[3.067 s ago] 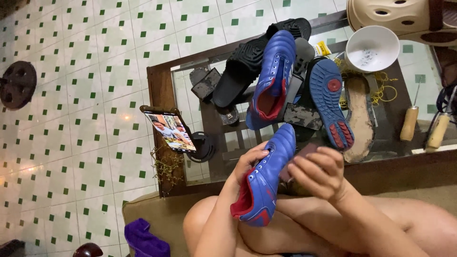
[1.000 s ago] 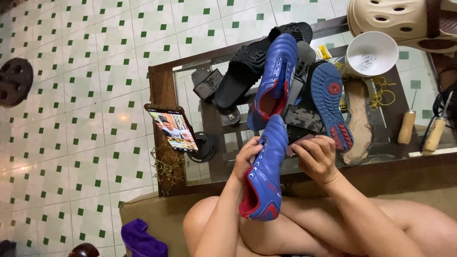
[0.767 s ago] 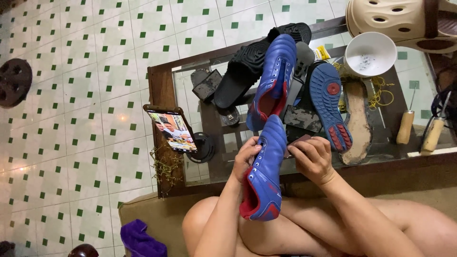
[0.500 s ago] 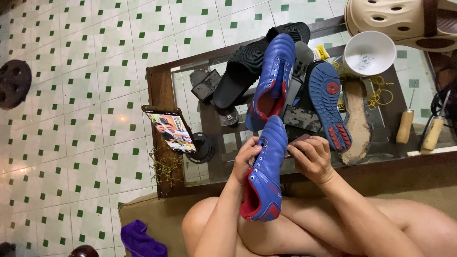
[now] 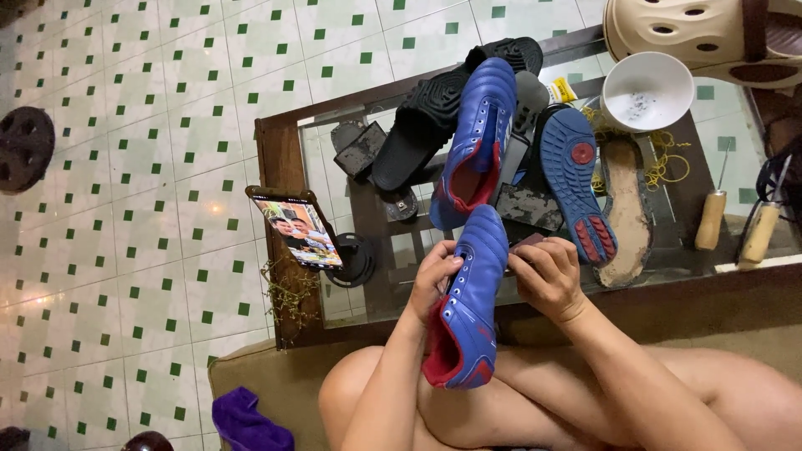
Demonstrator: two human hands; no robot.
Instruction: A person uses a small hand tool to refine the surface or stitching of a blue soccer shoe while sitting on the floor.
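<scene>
From the head camera, the person sits with bare knees up at a low glass-topped table point(image 5: 284, 150). The left hand point(image 5: 433, 280) is closed around the side of a blue football shoe with a red lining point(image 5: 468, 309), which is held upright over the lap, toe pointing toward the table. The right hand point(image 5: 547, 280) is pinched narrow on something small and dark against the shoe's toe edge; what it is, I cannot tell.

Only the left hand's side hold and the thigh beneath steady the shoe, so to my eye a hard push from the right hand could twist it loose. The fingertips sit right by the work, so a slip there might catch them. The table ahead is crowded: a second blue shoe point(image 5: 474, 138), a blue sole turned up point(image 5: 575, 179), a black sandal point(image 5: 422, 129), a loose insole point(image 5: 625, 213), a white bowl point(image 5: 647, 92) and two wooden-handled tools point(image 5: 712, 219). A dropped shoe might knock into these, or into the phone point(image 5: 294, 227) propped on its stand at the table's edge.

Compared with three seconds ago, the shoe stands steeper and higher, its toe nearer the table, and the right hand has moved up from its side to its tip. Over the last second, little has changed.
</scene>
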